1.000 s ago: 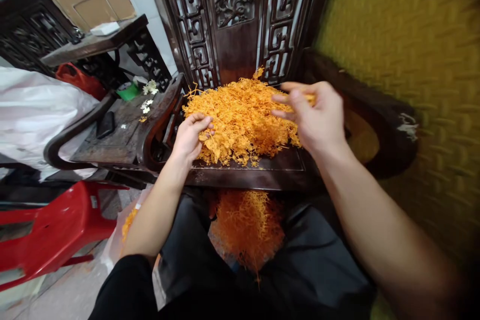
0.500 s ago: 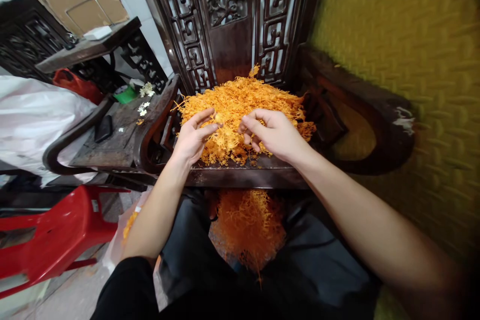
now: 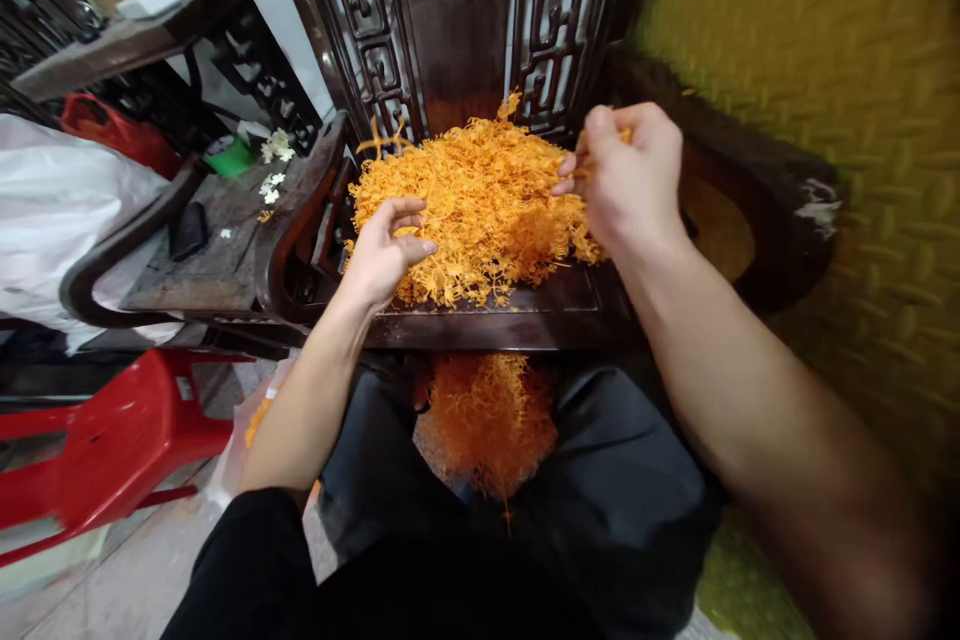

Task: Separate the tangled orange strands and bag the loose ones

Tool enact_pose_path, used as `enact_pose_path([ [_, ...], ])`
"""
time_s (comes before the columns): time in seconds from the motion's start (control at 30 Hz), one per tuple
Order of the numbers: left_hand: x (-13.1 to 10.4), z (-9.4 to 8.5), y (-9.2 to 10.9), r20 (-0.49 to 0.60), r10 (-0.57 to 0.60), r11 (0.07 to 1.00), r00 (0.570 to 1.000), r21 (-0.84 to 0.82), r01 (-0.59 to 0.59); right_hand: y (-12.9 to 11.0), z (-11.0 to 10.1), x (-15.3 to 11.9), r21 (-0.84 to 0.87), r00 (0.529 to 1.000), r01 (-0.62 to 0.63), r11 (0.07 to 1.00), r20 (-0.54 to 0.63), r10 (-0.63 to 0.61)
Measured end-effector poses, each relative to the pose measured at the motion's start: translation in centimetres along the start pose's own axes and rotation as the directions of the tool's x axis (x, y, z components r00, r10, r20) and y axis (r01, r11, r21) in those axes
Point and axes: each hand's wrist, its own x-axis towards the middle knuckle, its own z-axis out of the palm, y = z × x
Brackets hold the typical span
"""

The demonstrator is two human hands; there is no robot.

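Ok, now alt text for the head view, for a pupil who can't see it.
An open left hand and a right hand pinching orange bits are at a heap of branching orange pieces on a dark carved wooden chair.

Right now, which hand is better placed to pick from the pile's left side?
Probably the left hand: its thumb and fingers are parted over that side of the orange pile. The right hand is at the pile's right edge, apparently holding an orange piece.

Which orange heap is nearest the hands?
The upper heap on the dark wooden seat, with the left hand and right hand at either side; the lower heap shows below the seat's edge, between the legs.
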Motion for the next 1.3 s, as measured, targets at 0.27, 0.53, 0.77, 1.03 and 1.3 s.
enact_pose_path([
  [0.27,1.0,-0.2,-0.5,-0.116,0.046,0.992,0.992,-0.114,-0.059,0.0,2.2,-5.0,0.187,0.891,-0.197,0.962,0.444,0.096],
  [0.53,0.6,2.5,-0.9,-0.212,0.14,0.962,0.967,-0.203,-0.184,0.5,5.7,-6.4,-0.087,0.965,0.148,0.985,0.229,-0.125],
  [0.77,-0.5,1.1,-0.1,0.062,-0.105,0.979,0.993,-0.168,0.114,0.1,5.5,-6.5,-0.075,0.95,0.224,0.972,0.239,-0.2],
  [1.03,-0.4,-0.1,-0.3,0.129,-0.128,0.979,0.983,-0.142,0.146,-0.5,4.2,-6.1,0.285,0.878,-0.274,0.918,0.464,0.118],
  [1.3,-0.1,2.2,-1.8,-0.161,0.196,0.98,0.967,0.067,-0.187,0.8,5.4,-7.1,0.366,0.896,-0.335,0.868,0.407,0.174],
])
